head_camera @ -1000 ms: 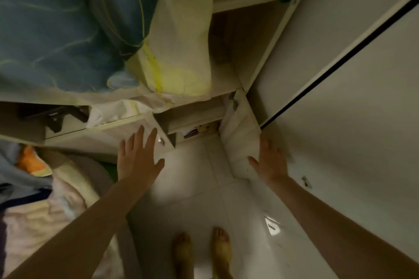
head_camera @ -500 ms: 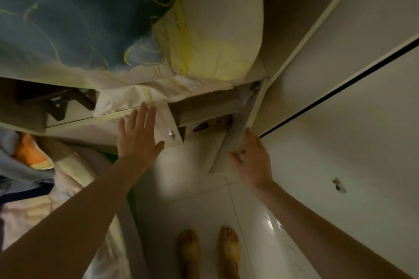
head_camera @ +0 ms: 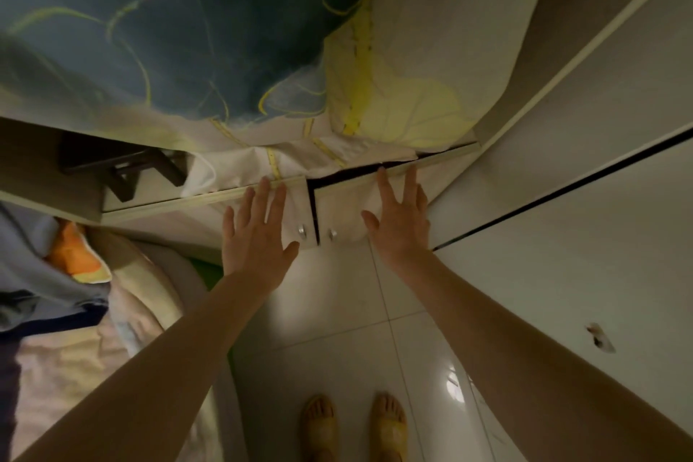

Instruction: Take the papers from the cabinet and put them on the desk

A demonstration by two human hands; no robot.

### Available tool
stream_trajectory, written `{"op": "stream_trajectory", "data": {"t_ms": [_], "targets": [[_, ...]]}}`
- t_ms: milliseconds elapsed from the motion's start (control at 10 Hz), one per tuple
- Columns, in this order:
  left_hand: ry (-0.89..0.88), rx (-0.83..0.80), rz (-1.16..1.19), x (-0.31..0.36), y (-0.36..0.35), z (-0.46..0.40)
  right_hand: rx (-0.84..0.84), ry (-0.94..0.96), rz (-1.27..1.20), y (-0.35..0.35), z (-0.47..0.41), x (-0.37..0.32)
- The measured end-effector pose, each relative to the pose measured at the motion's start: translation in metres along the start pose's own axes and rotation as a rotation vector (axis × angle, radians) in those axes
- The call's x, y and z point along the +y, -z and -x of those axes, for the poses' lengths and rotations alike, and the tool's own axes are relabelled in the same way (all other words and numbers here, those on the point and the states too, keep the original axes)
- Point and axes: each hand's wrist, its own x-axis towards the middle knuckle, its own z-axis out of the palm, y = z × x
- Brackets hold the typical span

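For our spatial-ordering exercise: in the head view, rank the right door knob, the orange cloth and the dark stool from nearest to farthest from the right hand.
1. Right door knob, just left of the right hand.
2. Dark stool, upper left, on the shelf.
3. Orange cloth, far left.

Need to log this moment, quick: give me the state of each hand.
Left hand: open, flat against the left cabinet door, holding nothing.
Right hand: open, flat against the right cabinet door, holding nothing.
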Motion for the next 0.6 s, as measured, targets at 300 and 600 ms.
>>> {"op": "stream_trajectory", "data": {"t_ms": [300, 600], "targets": [[0.000, 0.009, 0.027, 0.001, 0.000, 0.001, -0.125, -0.030, 0.108, 0.007, -0.017, -0.003], [-0.058, -0.034, -0.014, 0.018, 0.041, 0.035, -0.089, 0.062, 0.142, 0.055, 0.043, 0.002]]}}
